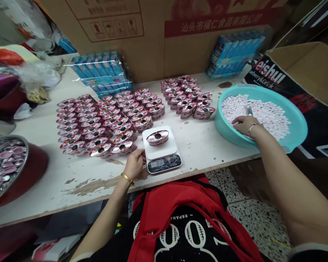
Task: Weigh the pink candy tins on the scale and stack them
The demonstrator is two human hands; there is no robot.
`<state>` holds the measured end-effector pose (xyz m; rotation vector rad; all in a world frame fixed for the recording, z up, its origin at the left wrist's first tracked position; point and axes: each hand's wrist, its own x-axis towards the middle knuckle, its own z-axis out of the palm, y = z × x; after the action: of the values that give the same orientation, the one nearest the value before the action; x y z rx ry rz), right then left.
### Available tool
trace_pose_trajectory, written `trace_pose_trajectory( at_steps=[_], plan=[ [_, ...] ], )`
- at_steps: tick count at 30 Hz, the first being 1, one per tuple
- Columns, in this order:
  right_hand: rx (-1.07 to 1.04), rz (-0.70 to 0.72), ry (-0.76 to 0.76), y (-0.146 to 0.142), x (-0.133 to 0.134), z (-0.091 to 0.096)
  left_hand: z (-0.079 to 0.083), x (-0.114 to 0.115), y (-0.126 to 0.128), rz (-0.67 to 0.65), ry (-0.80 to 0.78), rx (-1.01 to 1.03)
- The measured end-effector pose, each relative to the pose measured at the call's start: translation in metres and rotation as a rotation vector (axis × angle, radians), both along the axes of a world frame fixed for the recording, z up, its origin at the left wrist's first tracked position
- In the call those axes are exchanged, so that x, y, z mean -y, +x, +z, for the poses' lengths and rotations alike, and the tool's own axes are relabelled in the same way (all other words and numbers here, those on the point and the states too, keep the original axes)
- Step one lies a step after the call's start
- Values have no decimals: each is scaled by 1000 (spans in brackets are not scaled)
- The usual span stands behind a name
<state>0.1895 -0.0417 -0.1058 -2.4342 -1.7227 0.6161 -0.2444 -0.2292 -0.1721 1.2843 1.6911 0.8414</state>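
Observation:
My left hand (134,163), fingers curled together, rests on the table against the left edge of a white kitchen scale (164,156). On the scale's plate stands one small red-and-silver oval packet (157,137) with a dark hole in its top. My right hand (244,124) reaches into a turquoise basin (295,136) of small pale pink-and-white candies (273,116). Its fingers are closed among the candies, and a grey metal scoop handle (249,110) sticks out by them. The scoop's other end is hidden. Rows of similar packets (123,120) stand behind and left of the scale.
A second group of packets (186,94) stands farther back. Wrapped blue boxes (101,71) and another blue stack (235,52) lean at a large carton (153,40). A red bowl (35,171) of pink pieces is at left, an open black-printed box (314,83) at right.

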Motion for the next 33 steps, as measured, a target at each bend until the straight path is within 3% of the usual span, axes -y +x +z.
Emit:
trace_pose_trajectory(
  at_steps=[6,11,13,16,18,21,24,27,30,33],
  plan=[
    [-184,-181,237,7,12,12,2,-14,15,-122,57,-33],
    [-671,-223,570,-20,19,38,9,-33,32,-228,146,-238],
    [-844,-138,567,-47,25,52,11,-36,31,-226,193,-327],
    [-1097,69,449,-103,37,64,10,-34,25,-174,232,-356],
    [-1240,198,342,-144,44,63,9,-30,21,-150,248,-355],
    [-1384,282,201,-194,50,49,8,-24,17,-140,238,-358],
    [-1416,296,115,-220,50,30,8,-20,15,-138,212,-360],
    [-1366,306,95,-224,48,20,8,-17,12,-139,202,-340],
    [-1240,381,109,-217,49,21,9,-15,10,-143,205,-317],
    [-941,539,162,-210,50,30,9,-15,10,-151,216,-308]
  ],
)
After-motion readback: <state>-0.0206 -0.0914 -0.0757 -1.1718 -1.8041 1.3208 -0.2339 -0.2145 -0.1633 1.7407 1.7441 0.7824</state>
